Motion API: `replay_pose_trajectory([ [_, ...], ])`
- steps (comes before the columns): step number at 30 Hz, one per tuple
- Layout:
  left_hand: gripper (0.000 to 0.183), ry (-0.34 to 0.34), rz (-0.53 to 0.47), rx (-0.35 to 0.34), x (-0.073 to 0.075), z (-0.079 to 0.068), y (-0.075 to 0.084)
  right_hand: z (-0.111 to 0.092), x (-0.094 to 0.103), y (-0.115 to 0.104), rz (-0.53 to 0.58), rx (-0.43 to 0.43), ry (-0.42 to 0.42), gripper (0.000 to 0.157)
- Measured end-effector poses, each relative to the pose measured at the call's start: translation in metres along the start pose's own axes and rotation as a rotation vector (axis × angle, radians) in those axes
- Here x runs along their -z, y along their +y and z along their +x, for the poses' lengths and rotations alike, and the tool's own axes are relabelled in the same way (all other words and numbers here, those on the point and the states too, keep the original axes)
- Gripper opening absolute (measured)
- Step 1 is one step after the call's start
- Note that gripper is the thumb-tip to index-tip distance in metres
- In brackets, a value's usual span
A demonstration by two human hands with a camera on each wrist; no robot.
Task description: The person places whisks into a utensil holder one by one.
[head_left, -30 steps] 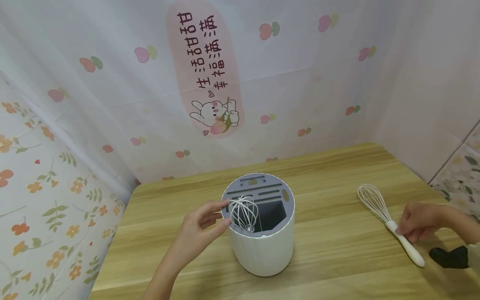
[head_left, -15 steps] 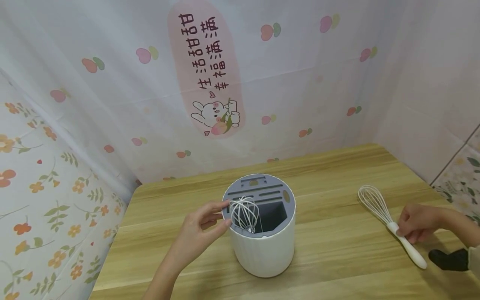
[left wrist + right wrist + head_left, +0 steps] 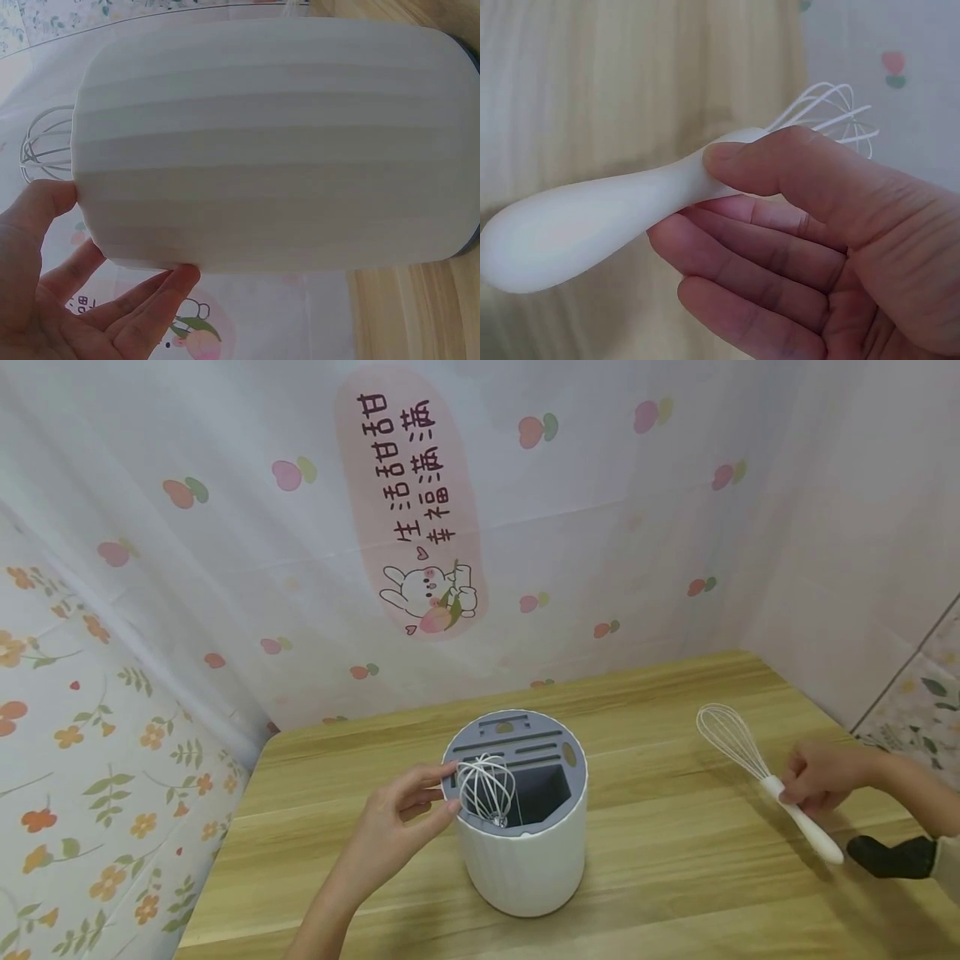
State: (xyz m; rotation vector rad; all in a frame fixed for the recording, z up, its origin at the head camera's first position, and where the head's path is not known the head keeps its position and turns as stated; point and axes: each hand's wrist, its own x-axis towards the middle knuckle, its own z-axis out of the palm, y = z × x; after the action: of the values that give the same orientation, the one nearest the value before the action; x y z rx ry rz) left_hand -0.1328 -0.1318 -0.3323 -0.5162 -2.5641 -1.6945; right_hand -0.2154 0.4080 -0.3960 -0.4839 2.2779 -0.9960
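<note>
A white utensil holder [image 3: 525, 877] with a grey slotted lid [image 3: 517, 731] stands upright on the wooden table. In its large opening sits a whisk [image 3: 487, 785], wire head upward, its handle hidden inside. My left hand [image 3: 405, 814] touches the holder's left rim; in the left wrist view its thumb is at the rim and its fingertips [image 3: 187, 276] rest against the ribbed side. At the right, my right hand [image 3: 821, 777] pinches a second whisk [image 3: 802, 822] by its white handle near the wires. The right wrist view shows the thumb on top of that handle [image 3: 577, 225].
The wooden table [image 3: 645, 893] extends around the holder, its back edge meeting a printed curtain [image 3: 600, 543]. A flowered cloth [image 3: 97, 777] hangs on the left. Below the right hand, a black strap-like piece [image 3: 892, 857] sits at the cuff.
My right hand has raised the whisk slightly and shifted it up and to the left, with its shadow now apart from the handle. The left hand and holder stay in place.
</note>
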Motion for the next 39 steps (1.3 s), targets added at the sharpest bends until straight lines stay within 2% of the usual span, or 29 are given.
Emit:
replay_pose_trajectory([
  [4, 0.035, 0.002, 0.0, -0.001, -0.001, 0.0, -0.001, 0.003, 0.003, -0.023, -0.058, -0.016, 0.04, 0.013],
  [6, 0.035, 0.002, 0.0, 0.001, -0.001, 0.0, -0.001, 0.004, 0.003, -0.036, -0.097, -0.021, 0.053, 0.011],
  [15, 0.035, 0.014, -0.003, 0.003, 0.0, -0.001, -0.002, 0.014, -0.005, -0.095, -0.215, 0.176, 0.038, 0.011],
  [24, 0.035, 0.01, 0.003, 0.026, -0.001, -0.001, -0.002, 0.018, -0.023, -0.144, -0.311, 0.259, 0.039, 0.01],
  [29, 0.035, 0.012, 0.005, 0.026, 0.0, -0.002, -0.002, 0.018, -0.03, -0.178, -0.356, 0.323, 0.043, 0.009],
  [39, 0.035, 0.007, -0.006, 0.006, 0.0, -0.001, -0.003, 0.013, -0.047, -0.248, -0.414, 0.497, 0.059, 0.008],
])
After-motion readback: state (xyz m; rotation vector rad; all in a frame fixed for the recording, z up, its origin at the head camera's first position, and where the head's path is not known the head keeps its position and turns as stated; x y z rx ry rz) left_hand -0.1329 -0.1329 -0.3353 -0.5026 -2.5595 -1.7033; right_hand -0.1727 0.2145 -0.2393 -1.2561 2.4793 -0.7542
